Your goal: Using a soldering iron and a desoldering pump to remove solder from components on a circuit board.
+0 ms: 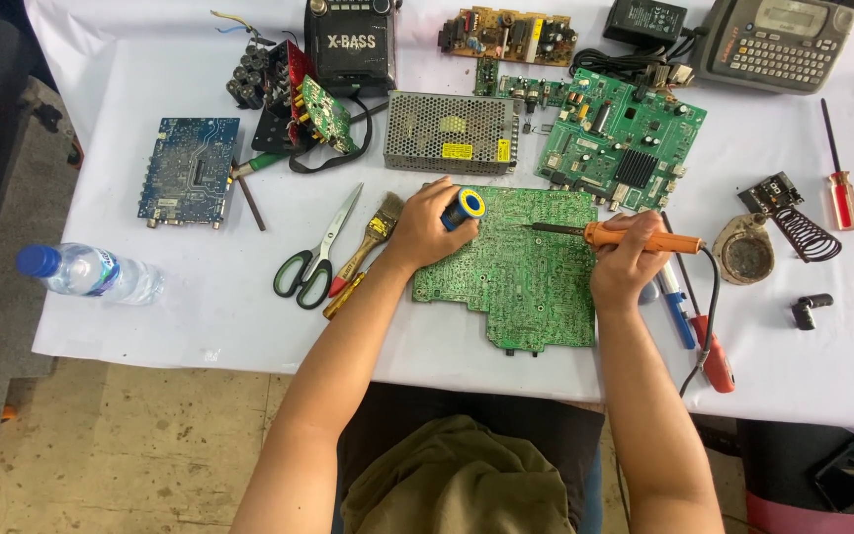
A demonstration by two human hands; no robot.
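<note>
White cloth covers the table point(150, 326), where a large green circuit board point(521, 272) lies before the person. Left hand point(427, 229) grips a blue solder spool point(465, 209) on the board's top edge; right hand point(627, 259) clasps an orange soldering iron point(635, 237), tip over the board. Scissors point(316, 259) and a brush point(373, 237) lie just left, and a yellow-labelled metal mesh box point(452, 132) lies behind.

I see a matt green circuit board point(526, 267) on smooth white cloth point(150, 326). My right hand point(625, 262) grips a soldering iron point(635, 237) with an orange plastic handle and dull metal tip; nearby scissors point(320, 252) show shiny metal blades.
</note>
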